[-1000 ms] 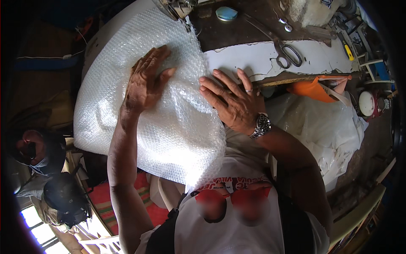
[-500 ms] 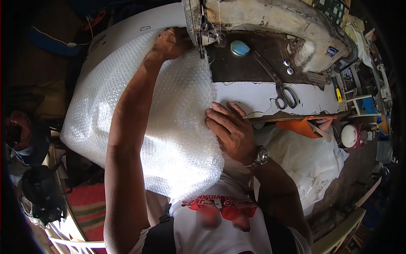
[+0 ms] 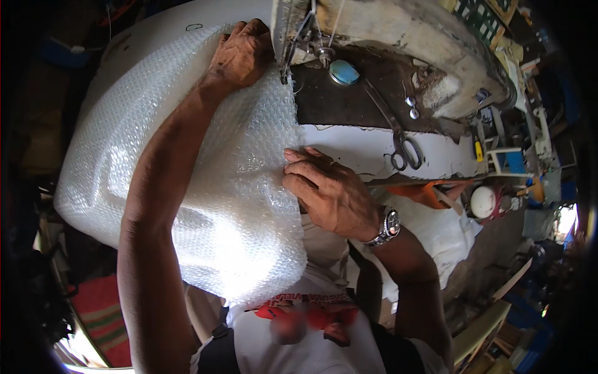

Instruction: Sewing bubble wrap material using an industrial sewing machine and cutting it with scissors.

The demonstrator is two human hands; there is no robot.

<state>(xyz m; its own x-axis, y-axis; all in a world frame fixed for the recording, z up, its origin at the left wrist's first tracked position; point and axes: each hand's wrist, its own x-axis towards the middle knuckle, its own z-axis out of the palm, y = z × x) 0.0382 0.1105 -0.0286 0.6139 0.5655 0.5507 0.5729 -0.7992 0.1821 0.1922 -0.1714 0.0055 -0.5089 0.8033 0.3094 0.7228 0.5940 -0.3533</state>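
A large sheet of clear bubble wrap (image 3: 243, 162) lies over the pale table and hangs toward my lap. Its right edge runs up to the needle area (image 3: 284, 76) of an old, worn sewing machine (image 3: 398, 28). My left hand (image 3: 242, 56) rests at the far part of the wrap, just left of the machine head, fingers curled on the sheet; some fingertips are hidden. At the near right edge, my right hand (image 3: 330, 193) has its bent fingers closed on the wrap's border, with the thumb mostly out of sight. A watch (image 3: 387, 225) is on that wrist.
Right of the needle lie a round blue-topped tin (image 3: 344, 72), dark-handled scissors (image 3: 406, 153) and small metal bobbins (image 3: 411, 107). A yellow-handled tool (image 3: 478, 148) is farther right. Below the table edge are an orange piece (image 3: 420, 194) and white plastic sheeting (image 3: 430, 234).
The whole view has shifted, so most things appear farther left. My left hand sits slightly farther from me beside the machine head. My right hand stays at the wrap's edge, its fingers more bent.
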